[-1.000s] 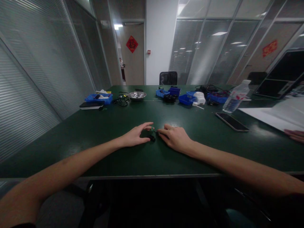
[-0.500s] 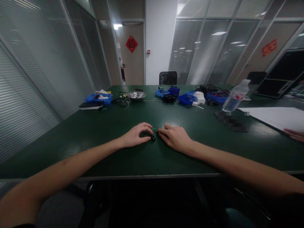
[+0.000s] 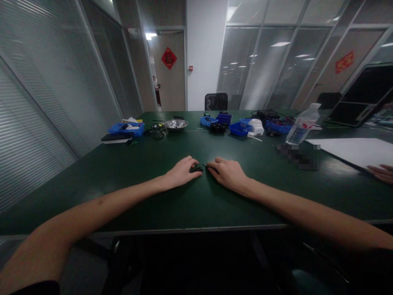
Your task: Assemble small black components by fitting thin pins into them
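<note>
My left hand (image 3: 181,172) rests on the green table with thumb and fingers curled round a small black part (image 3: 198,169). A bit of green shows beside that part, half hidden by the fingers. Just to the right, my right hand (image 3: 227,173) is closed with fingertips together. A thin dark piece (image 3: 204,165) sticks out from its fingertips toward the black part; its kind is too small to tell. A narrow gap separates the two hands.
Across the table (image 3: 153,213) stand a metal bowl (image 3: 176,125), a cable (image 3: 158,131), blue bins (image 3: 238,129) and a blue tray (image 3: 127,129). On the right are a water bottle (image 3: 302,125), a white board (image 3: 353,149) and another person's hand (image 3: 380,172).
My left hand has shifted a little right and away from me, and the black part now sits higher between its thumb and fingers. My right hand has moved slightly right.
</note>
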